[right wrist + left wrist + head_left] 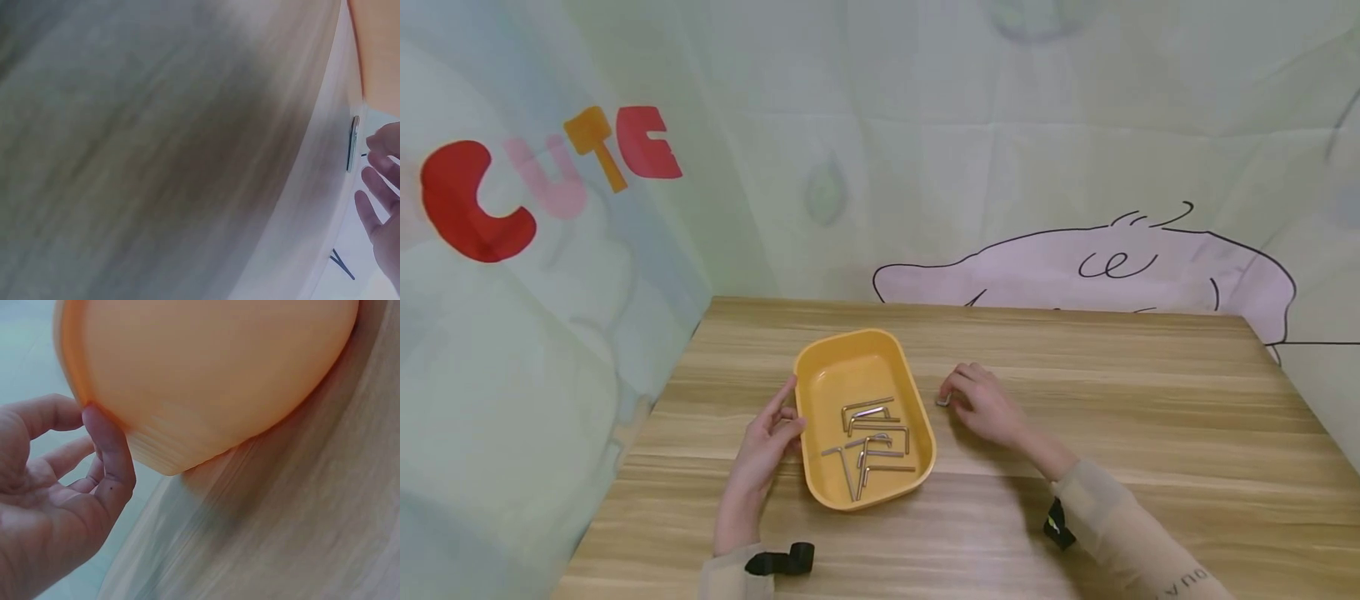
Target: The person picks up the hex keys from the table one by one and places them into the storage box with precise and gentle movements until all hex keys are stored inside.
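Observation:
A yellow plastic tray (pixel 853 377) stands on the table, slightly turned. My left hand (pixel 762 450) pinches its left rim between thumb and fingers, and the left wrist view shows the tray's outer wall (pixel 206 375) from close by. Several L-shaped hex keys (pixel 889 428) lie in a loose pile in the tray's middle and near half. To the right of the tray, a small metal piece (pixel 943 402) lies on the wood, with my right hand's fingertips right beside it. In the right wrist view, the right hand's fingers (pixel 369 212) are loosely bent near this metal piece (pixel 353 144).
The wood-grain table (pixel 1120 400) reaches back to a printed cloth backdrop (pixel 925 183). Another cloth (pixel 512 350) with coloured letters hangs along the left side. Black straps (pixel 781 560) sit on both wrists.

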{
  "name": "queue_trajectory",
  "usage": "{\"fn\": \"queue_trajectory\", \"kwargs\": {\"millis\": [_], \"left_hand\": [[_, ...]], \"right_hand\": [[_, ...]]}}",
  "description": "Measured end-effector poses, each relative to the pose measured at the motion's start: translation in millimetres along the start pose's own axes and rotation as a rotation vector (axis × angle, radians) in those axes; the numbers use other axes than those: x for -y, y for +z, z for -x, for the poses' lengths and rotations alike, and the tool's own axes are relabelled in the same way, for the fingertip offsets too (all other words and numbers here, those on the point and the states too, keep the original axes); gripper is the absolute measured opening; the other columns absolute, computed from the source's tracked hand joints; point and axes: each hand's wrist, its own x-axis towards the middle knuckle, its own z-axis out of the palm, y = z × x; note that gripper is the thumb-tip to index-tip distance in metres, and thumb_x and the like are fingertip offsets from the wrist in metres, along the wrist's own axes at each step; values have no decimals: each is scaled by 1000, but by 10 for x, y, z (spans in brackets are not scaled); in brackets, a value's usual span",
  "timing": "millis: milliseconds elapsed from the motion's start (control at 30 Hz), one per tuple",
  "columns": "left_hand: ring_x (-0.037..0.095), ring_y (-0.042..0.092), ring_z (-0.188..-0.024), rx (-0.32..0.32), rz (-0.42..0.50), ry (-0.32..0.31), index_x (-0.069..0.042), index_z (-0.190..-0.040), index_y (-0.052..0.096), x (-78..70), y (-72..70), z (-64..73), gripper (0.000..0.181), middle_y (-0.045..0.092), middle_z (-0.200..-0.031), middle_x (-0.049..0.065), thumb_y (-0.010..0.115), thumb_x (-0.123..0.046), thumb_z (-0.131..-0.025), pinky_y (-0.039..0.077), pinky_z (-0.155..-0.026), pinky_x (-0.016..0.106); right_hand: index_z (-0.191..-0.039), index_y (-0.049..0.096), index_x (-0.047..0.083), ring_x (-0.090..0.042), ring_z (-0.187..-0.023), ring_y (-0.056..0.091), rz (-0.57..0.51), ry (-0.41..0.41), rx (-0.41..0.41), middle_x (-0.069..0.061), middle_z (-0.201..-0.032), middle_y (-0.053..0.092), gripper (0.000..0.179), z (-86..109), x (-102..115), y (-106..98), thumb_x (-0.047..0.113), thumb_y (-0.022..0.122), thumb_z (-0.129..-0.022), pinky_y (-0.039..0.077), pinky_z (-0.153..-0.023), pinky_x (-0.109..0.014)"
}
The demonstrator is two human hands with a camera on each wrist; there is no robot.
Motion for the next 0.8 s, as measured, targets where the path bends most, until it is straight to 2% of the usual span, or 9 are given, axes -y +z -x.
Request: {"fn": "queue_trajectory", "kwargs": {"millis": [333,600,800], "left_hand": [[4,52,-77,-10,3,-17,-27,-151,32,14,-10,-9,66,49,-94,-7,54,-3,-94,49,-70,18],[5,52,-76,-7,-14,8,-24,-151,31,18,-9,-8,66,49,-95,-5,55,-3,-93,48,-69,18],[4,51,-75,-7,-12,2,-26,-151,31,6,-7,-3,65,49,-94,-6,53,-3,-94,48,-70,18]], "right_hand": [[-96,66,15,-19,-95,53,43,41,73,0,-104,62,25,-36,-32,17,0,68,-76,46,-80,-34],[-97,66,15,-20,-98,54,48,48,82,-1,-105,62,26,-57,-83,56,1,68,-76,47,-81,-39],[-98,66,16,-20,-98,53,54,54,95,0,-105,62,24,-73,-105,60,2,68,-78,47,-82,-39]]}}
